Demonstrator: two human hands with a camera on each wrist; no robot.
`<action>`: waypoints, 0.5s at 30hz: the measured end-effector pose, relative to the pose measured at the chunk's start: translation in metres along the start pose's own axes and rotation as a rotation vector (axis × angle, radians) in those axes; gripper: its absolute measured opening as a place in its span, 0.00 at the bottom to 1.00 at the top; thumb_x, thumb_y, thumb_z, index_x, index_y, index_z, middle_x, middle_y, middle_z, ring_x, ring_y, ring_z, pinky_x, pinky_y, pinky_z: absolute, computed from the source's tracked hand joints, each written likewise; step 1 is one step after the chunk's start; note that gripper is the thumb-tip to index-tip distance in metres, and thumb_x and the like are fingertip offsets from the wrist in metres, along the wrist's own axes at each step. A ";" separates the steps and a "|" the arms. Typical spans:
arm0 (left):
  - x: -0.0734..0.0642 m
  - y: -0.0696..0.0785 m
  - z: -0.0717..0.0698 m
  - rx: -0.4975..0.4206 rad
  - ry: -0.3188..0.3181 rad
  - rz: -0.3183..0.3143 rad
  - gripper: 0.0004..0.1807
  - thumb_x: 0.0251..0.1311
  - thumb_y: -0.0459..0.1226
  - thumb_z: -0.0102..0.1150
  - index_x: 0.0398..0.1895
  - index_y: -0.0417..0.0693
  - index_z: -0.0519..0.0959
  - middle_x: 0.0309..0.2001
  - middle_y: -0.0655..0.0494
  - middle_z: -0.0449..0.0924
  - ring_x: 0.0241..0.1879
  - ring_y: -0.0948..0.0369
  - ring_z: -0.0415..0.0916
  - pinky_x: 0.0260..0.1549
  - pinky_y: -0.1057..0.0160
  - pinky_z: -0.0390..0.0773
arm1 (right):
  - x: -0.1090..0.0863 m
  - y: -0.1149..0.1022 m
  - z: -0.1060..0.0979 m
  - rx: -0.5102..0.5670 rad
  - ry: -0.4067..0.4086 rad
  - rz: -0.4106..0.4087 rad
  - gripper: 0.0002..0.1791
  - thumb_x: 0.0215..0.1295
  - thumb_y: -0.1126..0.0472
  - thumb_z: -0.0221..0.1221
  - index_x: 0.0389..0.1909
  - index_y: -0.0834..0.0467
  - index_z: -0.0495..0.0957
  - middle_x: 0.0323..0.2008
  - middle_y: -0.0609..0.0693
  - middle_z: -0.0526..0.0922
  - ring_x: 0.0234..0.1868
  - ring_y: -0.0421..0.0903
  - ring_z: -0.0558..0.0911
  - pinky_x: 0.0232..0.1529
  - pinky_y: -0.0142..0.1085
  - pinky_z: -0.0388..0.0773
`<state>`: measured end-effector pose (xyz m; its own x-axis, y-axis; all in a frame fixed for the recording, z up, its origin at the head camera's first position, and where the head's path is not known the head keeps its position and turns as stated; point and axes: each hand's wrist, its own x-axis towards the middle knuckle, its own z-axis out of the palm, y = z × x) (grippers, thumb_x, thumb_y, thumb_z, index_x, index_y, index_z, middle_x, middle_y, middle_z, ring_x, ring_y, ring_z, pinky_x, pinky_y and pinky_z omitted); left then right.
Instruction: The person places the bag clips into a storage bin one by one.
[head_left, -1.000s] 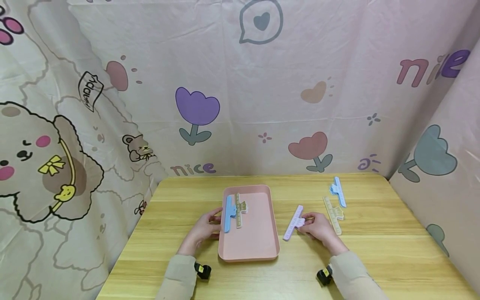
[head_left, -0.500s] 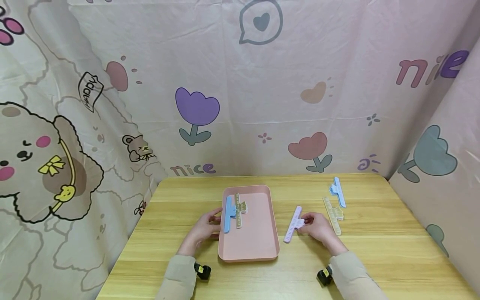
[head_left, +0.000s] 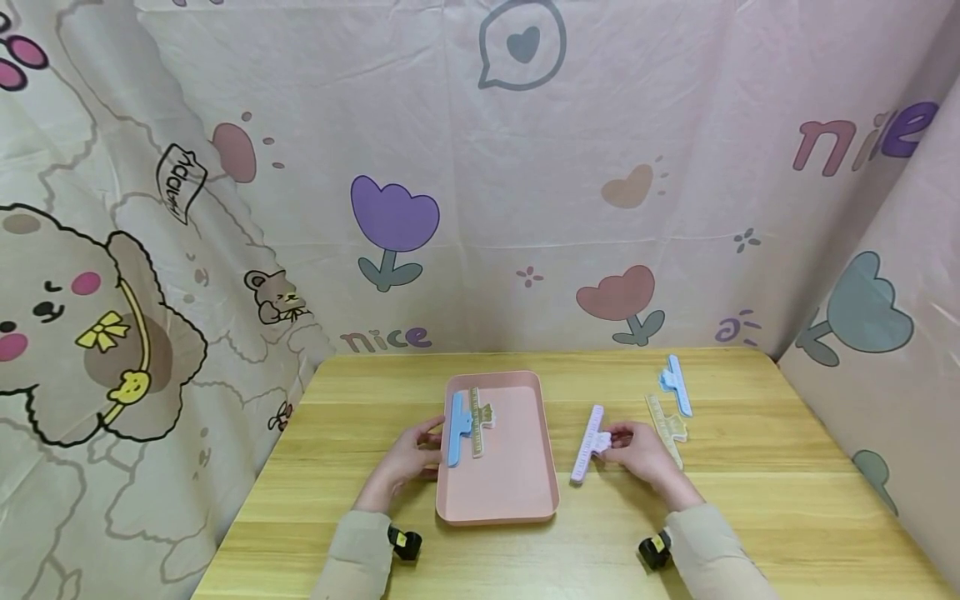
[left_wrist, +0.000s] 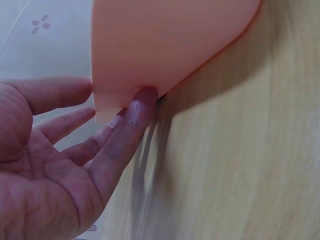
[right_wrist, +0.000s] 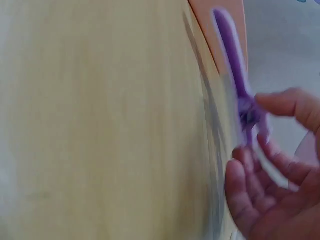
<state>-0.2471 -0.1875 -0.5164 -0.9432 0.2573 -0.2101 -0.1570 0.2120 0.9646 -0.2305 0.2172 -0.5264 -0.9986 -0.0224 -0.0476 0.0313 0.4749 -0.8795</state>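
Observation:
My right hand [head_left: 639,450] pinches the handle of a purple ruler-marked clip [head_left: 588,446], just right of a pink tray [head_left: 498,492]. In the right wrist view the purple clip [right_wrist: 231,45] is seen edge-on between thumb and fingertips, close over the table. My left hand [head_left: 410,457] rests against the tray's left side; the left wrist view has its nearly straight fingers touching the outer wall of the tray [left_wrist: 165,40]. Inside the tray, at its left, a blue clip [head_left: 455,429] and a clear gold-marked clip [head_left: 476,423] lie side by side.
Right of my right hand a clear yellowish clip [head_left: 660,421] lies on the wooden table [head_left: 780,500]. Behind it is another blue clip [head_left: 678,385]. A patterned curtain [head_left: 480,183] hangs along the back and sides.
My right hand has moved slightly, bringing the purple clip a little more upright and away from me. The left hand and the tray stay where they were.

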 end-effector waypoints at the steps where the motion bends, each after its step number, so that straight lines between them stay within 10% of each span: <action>1: 0.000 0.000 0.000 -0.001 -0.001 0.001 0.40 0.57 0.22 0.59 0.75 0.38 0.57 0.54 0.35 0.68 0.43 0.51 0.78 0.38 0.51 0.84 | 0.000 0.000 -0.001 0.011 -0.006 -0.016 0.24 0.48 0.70 0.71 0.47 0.71 0.77 0.37 0.56 0.81 0.39 0.49 0.79 0.38 0.34 0.78; 15: -0.001 0.000 0.001 0.003 0.004 -0.002 0.40 0.58 0.23 0.59 0.74 0.38 0.58 0.54 0.36 0.68 0.44 0.50 0.77 0.38 0.51 0.84 | 0.002 -0.020 0.000 0.028 -0.059 -0.163 0.24 0.51 0.67 0.70 0.50 0.69 0.77 0.40 0.55 0.82 0.42 0.50 0.80 0.43 0.36 0.79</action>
<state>-0.2460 -0.1870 -0.5158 -0.9439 0.2534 -0.2117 -0.1583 0.2152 0.9636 -0.2334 0.2079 -0.5089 -0.9864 -0.1491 0.0693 -0.1284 0.4357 -0.8909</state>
